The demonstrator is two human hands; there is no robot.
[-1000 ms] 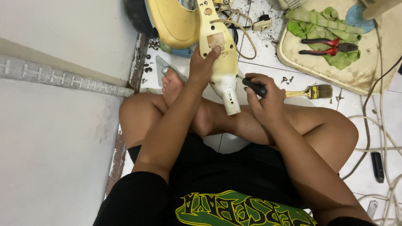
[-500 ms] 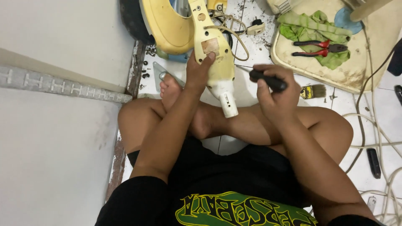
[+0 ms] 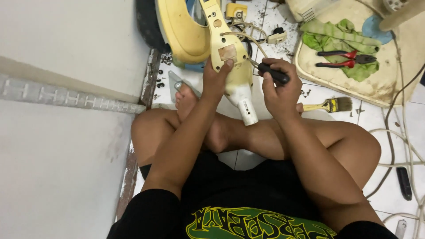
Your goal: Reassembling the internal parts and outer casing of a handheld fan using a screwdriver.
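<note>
The person sits cross-legged on a tiled floor, both hands raised over the crossed legs. The left hand is closed around the pale yellow stand column of a dismantled appliance, thumb pressed on its face beside a small square patch, fingers wrapped behind. The column's long axis runs from far to near, leaning slightly to the right as it comes near; its white round end points toward the person and hangs just above the shin. Its far end joins the yellow housing lying at the far side of the scene.

The right hand is shut in a fist around the black handle of a screwdriver. The tool lies roughly left to right, its thin shaft pointing left toward the column, just beside the loose beige wires; whether the tip touches is not clear.

To the right, near the right knee, a paintbrush lies on the floor. Farther right, a cream tray holds a green cloth and red-handled pliers. White cables trail along the right edge.
</note>
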